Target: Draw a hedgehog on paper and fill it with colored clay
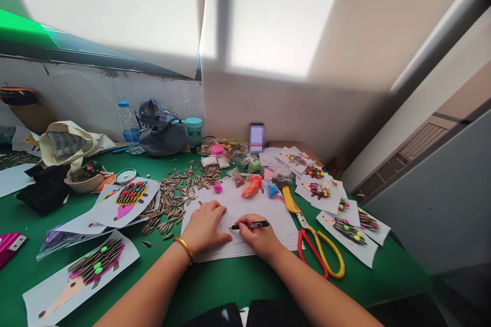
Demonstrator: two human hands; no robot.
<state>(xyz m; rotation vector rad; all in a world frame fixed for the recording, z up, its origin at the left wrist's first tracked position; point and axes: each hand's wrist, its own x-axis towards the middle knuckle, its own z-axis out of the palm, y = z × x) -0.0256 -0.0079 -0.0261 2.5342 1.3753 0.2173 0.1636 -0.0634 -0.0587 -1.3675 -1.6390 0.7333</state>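
Note:
A black pen is pinched in my right hand, its tip on a sheet of white paper. Faint drawn lines show on the sheet around the tip. My left hand lies flat on the left part of the paper, fingers stretched out, with a gold bangle at the wrist. Beyond the hands, lumps of orange clay, blue clay and a small pink ball rest on the paper. Scissors with red and yellow handles lie just right of the sheet.
Sunflower seeds are scattered left of the paper. Hedgehog pictures stuck with seeds lie at left and right. Along the wall stand a water bottle, a grey bag, a teal cup and a phone.

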